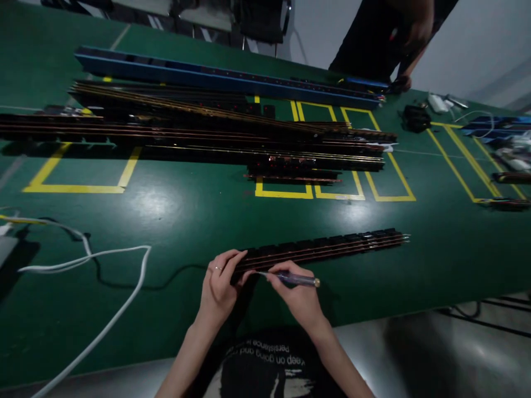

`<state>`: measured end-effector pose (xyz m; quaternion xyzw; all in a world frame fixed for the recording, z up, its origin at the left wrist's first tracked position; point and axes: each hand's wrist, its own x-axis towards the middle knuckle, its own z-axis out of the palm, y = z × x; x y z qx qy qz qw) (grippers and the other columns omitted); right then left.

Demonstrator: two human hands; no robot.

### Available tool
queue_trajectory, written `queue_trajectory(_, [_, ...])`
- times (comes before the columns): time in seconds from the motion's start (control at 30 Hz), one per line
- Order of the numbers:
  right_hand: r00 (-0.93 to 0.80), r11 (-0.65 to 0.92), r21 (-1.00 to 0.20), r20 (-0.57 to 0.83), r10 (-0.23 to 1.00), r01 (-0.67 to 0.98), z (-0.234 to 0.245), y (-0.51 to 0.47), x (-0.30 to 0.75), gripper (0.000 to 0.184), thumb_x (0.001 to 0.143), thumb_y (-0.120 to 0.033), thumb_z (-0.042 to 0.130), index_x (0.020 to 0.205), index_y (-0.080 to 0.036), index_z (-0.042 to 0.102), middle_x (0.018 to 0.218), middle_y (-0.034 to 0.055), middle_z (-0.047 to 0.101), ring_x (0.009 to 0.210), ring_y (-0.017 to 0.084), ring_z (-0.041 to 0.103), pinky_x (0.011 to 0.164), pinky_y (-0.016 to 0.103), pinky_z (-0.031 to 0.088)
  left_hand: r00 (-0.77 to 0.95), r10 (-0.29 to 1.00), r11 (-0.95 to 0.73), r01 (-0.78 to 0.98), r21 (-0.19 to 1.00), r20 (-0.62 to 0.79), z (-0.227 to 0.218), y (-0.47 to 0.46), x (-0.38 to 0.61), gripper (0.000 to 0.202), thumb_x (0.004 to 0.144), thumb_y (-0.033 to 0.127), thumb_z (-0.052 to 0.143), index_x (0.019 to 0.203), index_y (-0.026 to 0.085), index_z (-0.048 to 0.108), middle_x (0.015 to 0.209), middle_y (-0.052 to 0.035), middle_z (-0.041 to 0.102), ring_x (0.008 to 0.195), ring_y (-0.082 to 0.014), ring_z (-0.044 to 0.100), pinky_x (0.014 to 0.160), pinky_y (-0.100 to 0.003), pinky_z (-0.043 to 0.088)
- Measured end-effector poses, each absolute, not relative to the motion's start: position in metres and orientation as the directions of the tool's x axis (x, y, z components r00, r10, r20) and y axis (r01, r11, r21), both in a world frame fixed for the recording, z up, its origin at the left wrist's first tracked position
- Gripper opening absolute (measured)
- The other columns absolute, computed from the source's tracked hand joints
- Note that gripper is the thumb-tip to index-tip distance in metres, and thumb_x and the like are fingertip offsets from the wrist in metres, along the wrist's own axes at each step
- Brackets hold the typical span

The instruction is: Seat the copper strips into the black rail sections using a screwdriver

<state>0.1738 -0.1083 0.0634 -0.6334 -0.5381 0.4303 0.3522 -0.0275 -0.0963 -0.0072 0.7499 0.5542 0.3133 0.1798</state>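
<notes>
1. Shirt print, inverted: "Keep on going".
2. Left hand pinching near end of black copper-railed strip, flat on green worktop.
3. Right hand gripping slim translucent tool, tip at strip.

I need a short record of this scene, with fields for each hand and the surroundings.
left hand: grips the near end of a long black strip
right hand: holds a slim clear-handled tool, tip at that end
table: green, yellow tape boxes
behind: pile of similar strips, blue channel
left side: white cable
far edge: another person
</notes>
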Motion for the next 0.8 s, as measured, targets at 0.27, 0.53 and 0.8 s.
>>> queue_trajectory(0.27, [0.049,-0.302,-0.929,-0.299,0.953,0.211,0.049,-0.106,0.141,0.026,0.083,-0.044,0.07,0.087,-0.019,0.073,0.078,0.0006,0.073,0.069,0.01,0.069,0.069,0.019,0.055,0.281,0.939,-0.341,0.692,0.636,0.198,-0.008,-0.094,-0.033,0.04,0.094,0.027,0.055,0.134,0.022,0.052,0.128,-0.0108,0.056,0.117,-0.0242,0.056,0.098,-0.04,0.048])
queue_trajectory(0.53, [0.075,-0.395,-0.919,-0.394,0.916,0.009,0.041,-0.104,0.132,0.036,0.08,-0.051,0.071,0.088,-0.016,0.069,0.074,0.002,0.071,0.063,0.011,0.068,0.059,0.02,0.056,0.282,0.935,-0.355,0.702,0.617,0.216,-0.012,-0.093,-0.033,0.037,0.093,0.027,0.056,0.13,0.023,0.053,0.126,-0.0095,0.058,0.116,-0.024,0.057,0.098,-0.039,0.047])
queue_trajectory(0.8, [0.186,-0.369,-0.927,-0.351,0.918,0.068,0.038,-0.102,0.15,0.035,0.081,-0.05,0.07,0.081,-0.015,0.066,0.071,0.0028,0.071,0.062,0.012,0.07,0.058,0.02,0.056,0.282,0.921,-0.386,0.741,0.549,0.267,-0.013,-0.087,-0.04,0.036,0.092,0.03,0.06,0.127,0.026,0.056,0.123,-0.0054,0.062,0.109,-0.0223,0.061,0.095,-0.037,0.048])
